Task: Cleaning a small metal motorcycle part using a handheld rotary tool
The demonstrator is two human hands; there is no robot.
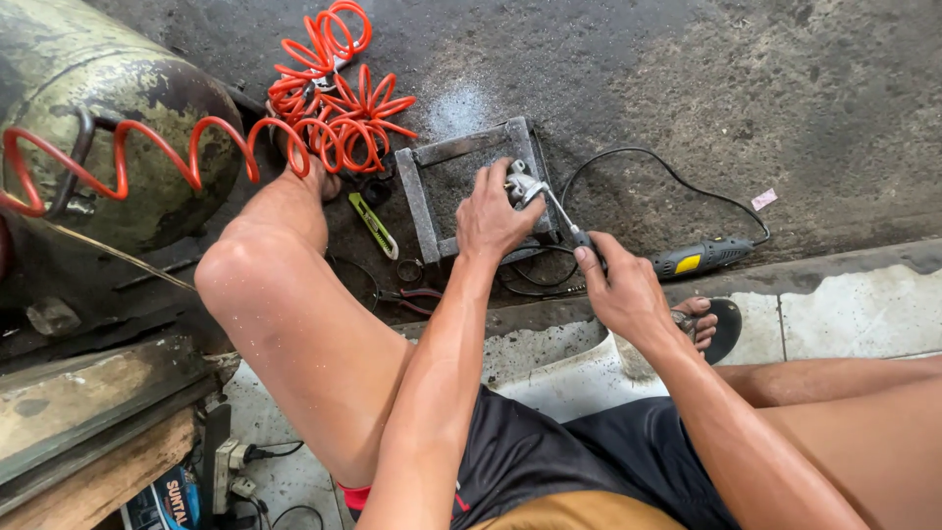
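My left hand [494, 218] clamps a small metal part [523, 186] on the steel frame [420, 201]; my right hand [620, 288] grips 1 screwdriver [561, 213].

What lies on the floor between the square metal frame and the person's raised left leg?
In the head view, a green utility knife lies on the dark floor between the metal frame and the left leg.

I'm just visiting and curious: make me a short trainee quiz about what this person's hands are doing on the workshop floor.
1. True or false: the left hand rests on the small metal part over the square metal frame.
2. The right hand grips: A) the green utility knife B) the thin tool shaft C) the orange coiled hose
3. Which thing lies closer to the frame: the hose or the grey and yellow power tool?

Key: 1 true; 2 B; 3 the hose.
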